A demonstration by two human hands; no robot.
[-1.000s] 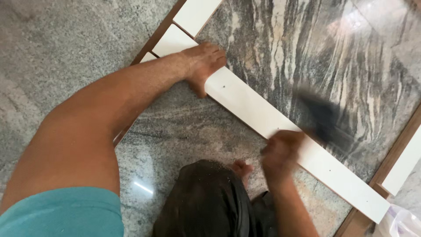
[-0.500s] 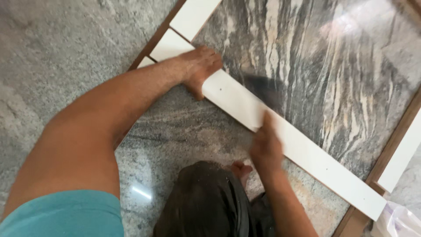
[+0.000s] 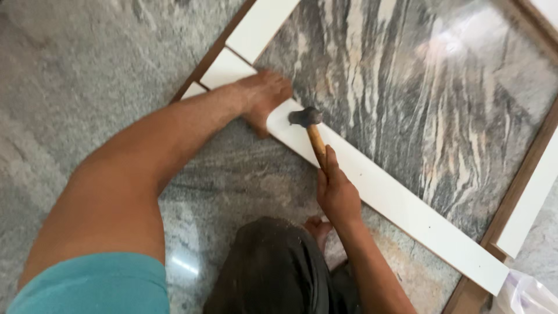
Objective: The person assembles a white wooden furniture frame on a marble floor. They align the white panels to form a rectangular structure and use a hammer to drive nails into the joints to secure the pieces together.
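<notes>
Hammer work fills our view: we grip a small hammer with a dark metal head and a light wooden handle (image 3: 308,129) in our right hand (image 3: 337,195), fingers wrapped tight around the lower handle with the thumb laid along it. The head rests on, or just above, the long white flat board (image 3: 401,200) that runs diagonally across the polished grey granite floor (image 3: 70,75); we cannot tell whether it touches. Our left hand (image 3: 264,96) presses down on the same board just beside the hammer head, fingers held together and curled over the far edge, so the fingertips are hidden. Past the board lies a large streaked grey stone slab (image 3: 430,99), framed by brown wooden strips (image 3: 523,174) and further white boards (image 3: 261,23). Our knee in dark cloth (image 3: 273,267) sits below the right hand, with bare toes (image 3: 318,228) beside it. A teal sleeve (image 3: 99,288) covers our left shoulder. Crumpled clear plastic (image 3: 529,293) lies at the lower right corner.
</notes>
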